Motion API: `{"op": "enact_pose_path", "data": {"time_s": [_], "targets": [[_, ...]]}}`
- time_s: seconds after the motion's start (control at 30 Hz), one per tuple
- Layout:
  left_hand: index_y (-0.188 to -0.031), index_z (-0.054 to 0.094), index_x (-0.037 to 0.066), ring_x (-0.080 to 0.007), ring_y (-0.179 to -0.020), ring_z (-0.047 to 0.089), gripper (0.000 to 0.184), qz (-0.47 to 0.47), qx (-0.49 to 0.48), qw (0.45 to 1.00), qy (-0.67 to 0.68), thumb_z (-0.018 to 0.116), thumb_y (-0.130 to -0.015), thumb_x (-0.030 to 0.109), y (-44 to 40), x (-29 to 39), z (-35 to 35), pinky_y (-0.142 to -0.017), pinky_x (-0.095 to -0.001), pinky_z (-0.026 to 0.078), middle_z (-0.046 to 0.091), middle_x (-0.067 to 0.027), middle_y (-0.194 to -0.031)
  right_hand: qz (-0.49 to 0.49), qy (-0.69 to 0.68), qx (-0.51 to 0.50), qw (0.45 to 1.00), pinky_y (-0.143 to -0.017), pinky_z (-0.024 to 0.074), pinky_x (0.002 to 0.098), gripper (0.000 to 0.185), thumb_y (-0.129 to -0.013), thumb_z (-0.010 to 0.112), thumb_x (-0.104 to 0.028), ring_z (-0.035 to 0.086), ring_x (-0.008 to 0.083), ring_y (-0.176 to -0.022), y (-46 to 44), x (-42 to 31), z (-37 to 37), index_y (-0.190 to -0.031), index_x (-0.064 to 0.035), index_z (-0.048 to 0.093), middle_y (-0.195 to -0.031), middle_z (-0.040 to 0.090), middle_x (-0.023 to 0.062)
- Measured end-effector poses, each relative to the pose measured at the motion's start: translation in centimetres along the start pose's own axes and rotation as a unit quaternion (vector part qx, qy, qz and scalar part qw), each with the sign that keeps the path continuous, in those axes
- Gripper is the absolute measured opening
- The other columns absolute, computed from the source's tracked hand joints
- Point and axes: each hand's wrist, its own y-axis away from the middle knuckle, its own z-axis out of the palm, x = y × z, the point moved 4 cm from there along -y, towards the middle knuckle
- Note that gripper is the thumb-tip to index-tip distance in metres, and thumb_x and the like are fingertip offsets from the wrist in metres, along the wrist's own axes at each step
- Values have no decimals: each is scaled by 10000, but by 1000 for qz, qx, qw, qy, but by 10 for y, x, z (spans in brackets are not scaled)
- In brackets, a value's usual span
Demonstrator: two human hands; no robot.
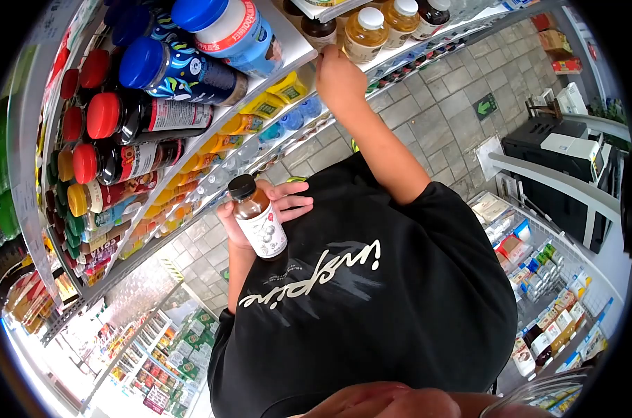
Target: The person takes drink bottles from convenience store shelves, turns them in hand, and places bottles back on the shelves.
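Black shirt [406, 327], bottle [263, 233] in left fingers [293, 203], right hand [341, 80] at shelf [469, 19].

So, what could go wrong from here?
Two things, perhaps. The bottle in the left hand might slip, as it is well above any shelf and held in one hand only; a hard tiled floor shows around you. And the right hand is up at the shelf edge, close beside the amber bottles, so a careless move could knock one over.
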Motion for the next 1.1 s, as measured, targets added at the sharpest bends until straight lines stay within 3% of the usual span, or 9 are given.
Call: {"op": "enact_pose_path", "data": {"time_s": [0.23, 0.33, 0.43, 0.63, 0.7, 0.77, 0.9, 0.97, 1.1], "targets": [[-1167, 585, 1, -592, -1120, 623, 807, 16, 37, 999, -19, 624, -794, 716, 0, 1, -3, -1023, -662, 476, 523, -429, -1359, 20, -12, -39, 999, -698, 572, 505, 251, -1012, 559, -288, 715, 411, -829, 6, -5, -19, -1110, -62, 606, -1022, 720, 188], [-1268, 491, 15, -444, -823, 737, 854, 14, -43, 998, -41, 674, -799, 706, 0, 6, -11, -685, -474, 628, 613, -396, -1225, -22, -54, 7, 998, -689, 565, 487, 239, -994, 611, -272, 704, 401, -817, 30, -8, -71, -1106, -64, 648, -1063, 711, 162], [-1276, 479, -14, -332, -664, 710, 850, 8, 37, 985, -169, 671, -829, 683, -10, 8, -6, -563, -389, 590, 687, -245, -967, -45, -89, -4, 995, -686, 577, 467, 214, -969, 661, -247, 706, 366, -758, 56, 4, -105, -1075, -61, 666, -1014, 681, 146], [-1341, 518, 23, -327, -790, 712, 569, -46, 101, 982, -153, 592, -988, 462, -54, -2, -10, -682, -411, 595, 685, -186, -959, -15, -286, -233, 929, -582, 486, 333, 250, -983, 683, -255, 629, 222, -634, 108, -2, -121, -1068, -20, 695, -915, 705, 112], [-1308, 521, 38, -289, -841, 731, 430, -55, 95, 987, -121, 586, -1033, 362, -69, -2, 0, -719, -398, 619, 701, -174, -967, 75, -410, -376, 827, -632, 471, 255, 256, -1013, 680, -245, 586, 69, -693, 132, -6, -111, -1098, -4, 675, -907, 701, 46], [-1286, 524, 51, -258, -857, 732, 416, -6, 213, 961, -178, 600, -1033, 373, -81, 1, -1, -736, -370, 616, 704, -161, -961, 42, -391, -374, 840, -580, 465, 290, 378, -977, 712, -340, 586, 127, -613, 133, -28, -126, -1123, 6, 670, -876, 697, 85], [-1276, 498, 34, -219, -931, 724, 402, 74, 229, 928, -285, 677, -1010, 277, -95, 5, 32, -771, -351, 612, 691, -129, -1071, 40, -368, -358, 857, -659, 532, 349, 615, -918, 773, -388, 670, 229, -694, 140, -35, -121, -1320, 28, 563, -1038, 720, 159], [-1287, 467, 33, -194, -986, 704, 424, 72, 199, 924, -317, 711, -989, 211, -100, 4, 35, -843, -339, 594, 679, -119, -1127, 2, -436, -320, 841, -601, 488, 273, 668, -903, 809, -314, 614, 103, -690, 141, -33, -117, -1401, 18, 513, -999, 708, 105], [-1327, 410, 37, -155, -1107, 626, 570, 137, 113, 868, -464, 789, -925, 177, -108, -1, 48, -970, -340, 514, 650, -100, -1176, 20, -422, -372, 827, -767, 550, 359, 690, -821, 848, -313, 700, 252, -839, 124, -17, -124, -1372, -15, 558, -1040, 721, 157]]}}
